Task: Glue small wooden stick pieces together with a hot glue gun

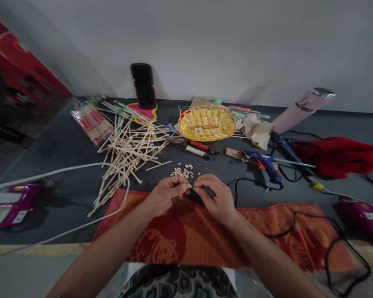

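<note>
My left hand (174, 192) and my right hand (214, 194) meet over the near edge of the dark table, fingertips close together. Between them is a small cluster of short wooden pieces (190, 186), pinched by the left thumb and forefinger. The right thumb and forefinger are pinched at its right side; whether they grip a piece of it is too small to tell. Just beyond the fingers lies a loose pile of short cut wooden bits (183, 171). Pliers with one red and one white handle (199, 151) rest behind that pile.
Long wooden sticks (130, 145) lie scattered at left, near packaged chopsticks (92, 123). A yellow wicker basket (207, 124) and a propped phone (143, 85) stand behind. At right are a blue glue gun (264, 163), a pink flask (301, 109) and cables. An orange towel (186, 236) covers the front edge.
</note>
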A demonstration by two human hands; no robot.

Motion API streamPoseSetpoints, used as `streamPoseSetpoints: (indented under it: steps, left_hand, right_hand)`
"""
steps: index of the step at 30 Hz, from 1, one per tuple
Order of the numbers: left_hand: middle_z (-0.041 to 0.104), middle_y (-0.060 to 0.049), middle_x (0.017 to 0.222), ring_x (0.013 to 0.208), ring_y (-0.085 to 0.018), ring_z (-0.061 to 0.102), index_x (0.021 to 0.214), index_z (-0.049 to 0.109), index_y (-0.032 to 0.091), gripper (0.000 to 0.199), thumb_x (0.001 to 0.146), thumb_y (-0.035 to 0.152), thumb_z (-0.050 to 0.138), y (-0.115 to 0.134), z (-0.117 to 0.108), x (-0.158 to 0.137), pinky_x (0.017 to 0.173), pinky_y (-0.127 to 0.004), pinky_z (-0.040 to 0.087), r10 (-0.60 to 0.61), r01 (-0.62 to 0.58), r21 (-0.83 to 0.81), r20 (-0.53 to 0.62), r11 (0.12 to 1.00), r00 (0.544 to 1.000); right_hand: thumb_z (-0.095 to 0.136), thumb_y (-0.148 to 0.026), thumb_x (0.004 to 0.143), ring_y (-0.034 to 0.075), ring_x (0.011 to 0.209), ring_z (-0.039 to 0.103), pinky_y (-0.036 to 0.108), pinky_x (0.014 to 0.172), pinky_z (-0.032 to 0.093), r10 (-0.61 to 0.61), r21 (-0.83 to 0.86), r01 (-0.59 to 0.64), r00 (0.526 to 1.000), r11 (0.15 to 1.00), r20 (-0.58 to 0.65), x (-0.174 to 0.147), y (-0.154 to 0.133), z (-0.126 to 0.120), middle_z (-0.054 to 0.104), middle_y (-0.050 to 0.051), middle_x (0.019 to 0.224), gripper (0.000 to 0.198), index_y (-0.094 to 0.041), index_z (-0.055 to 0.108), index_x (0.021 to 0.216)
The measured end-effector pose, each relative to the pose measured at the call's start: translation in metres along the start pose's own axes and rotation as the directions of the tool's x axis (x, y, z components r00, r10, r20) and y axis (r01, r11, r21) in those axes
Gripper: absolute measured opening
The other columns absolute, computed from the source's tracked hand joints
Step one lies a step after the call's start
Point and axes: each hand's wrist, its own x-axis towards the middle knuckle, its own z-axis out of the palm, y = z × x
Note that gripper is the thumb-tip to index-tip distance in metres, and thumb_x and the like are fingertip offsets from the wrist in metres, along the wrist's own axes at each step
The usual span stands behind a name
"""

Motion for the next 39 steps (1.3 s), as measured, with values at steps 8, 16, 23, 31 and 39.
streamPoseSetpoints:
  steps: [8, 16, 23, 31, 39]
  left_hand:
    - [0.064, -0.002, 0.069, 0.055, -0.007, 0.051, 0.078, 0.066, 0.013, 0.025, 0.068, 0.033, 0.077, -0.0020, -0.0013, 0.0000, 0.054, -0.019, 0.035, -0.005, 0.005, 0.026, -0.006, 1.000, 1.000]
    - [0.061, -0.001, 0.068, 0.060, -0.009, 0.051, 0.075, 0.065, 0.013, 0.024, 0.069, 0.034, 0.076, -0.0001, -0.0011, -0.0011, 0.060, -0.021, 0.037, 0.025, -0.025, 0.072, 0.009, 0.997, 1.000]
    - [0.059, 0.000, 0.067, 0.060, -0.008, 0.048, 0.074, 0.065, 0.013, 0.023, 0.072, 0.034, 0.074, 0.0004, -0.0022, -0.0012, 0.060, -0.021, 0.035, 0.053, -0.057, 0.125, 0.037, 0.991, 0.998]
    - [0.059, 0.000, 0.067, 0.059, -0.007, 0.047, 0.076, 0.065, 0.012, 0.024, 0.073, 0.034, 0.073, -0.0013, -0.0047, -0.0008, 0.060, -0.021, 0.034, 0.055, -0.059, 0.162, 0.035, 0.985, 0.998]
    - [0.062, -0.001, 0.066, 0.057, -0.006, 0.051, 0.071, 0.063, 0.011, 0.025, 0.072, 0.033, 0.074, 0.0041, -0.0029, -0.0024, 0.056, -0.019, 0.035, -0.055, 0.052, 0.051, 0.073, 0.997, 0.996]
  right_hand:
    - [0.055, -0.015, 0.086, 0.017, 0.085, 0.061, 0.033, 0.079, 0.052, -0.031, -0.034, 0.033, 0.998, 0.999, 0.054, 0.0007, -0.0005, 0.0002, 0.064, 0.005, 0.087, 0.011, -0.023, 0.062, 0.091]
    - [0.054, -0.015, 0.087, 0.017, 0.087, 0.061, 0.033, 0.080, 0.052, -0.023, -0.032, 0.026, 0.996, 0.999, 0.082, -0.0007, 0.0008, 0.0003, 0.064, 0.005, 0.089, 0.012, -0.023, 0.062, 0.091]
    - [0.054, -0.013, 0.087, 0.016, 0.086, 0.060, 0.031, 0.080, 0.051, -0.035, -0.027, 0.037, 0.996, 0.999, 0.082, -0.0003, -0.0001, 0.0003, 0.063, 0.005, 0.088, 0.011, -0.021, 0.062, 0.090]
    - [0.055, -0.012, 0.087, 0.016, 0.086, 0.060, 0.030, 0.080, 0.050, -0.028, -0.013, 0.029, 0.995, 0.999, 0.094, -0.0015, 0.0016, 0.0013, 0.063, 0.006, 0.089, 0.011, -0.020, 0.062, 0.090]
    - [0.061, -0.021, 0.086, 0.017, 0.092, 0.059, 0.032, 0.084, 0.049, 0.030, 0.123, -0.047, 0.990, 0.991, 0.139, 0.0002, -0.0003, -0.0055, 0.061, 0.006, 0.097, 0.016, -0.021, 0.061, 0.102]
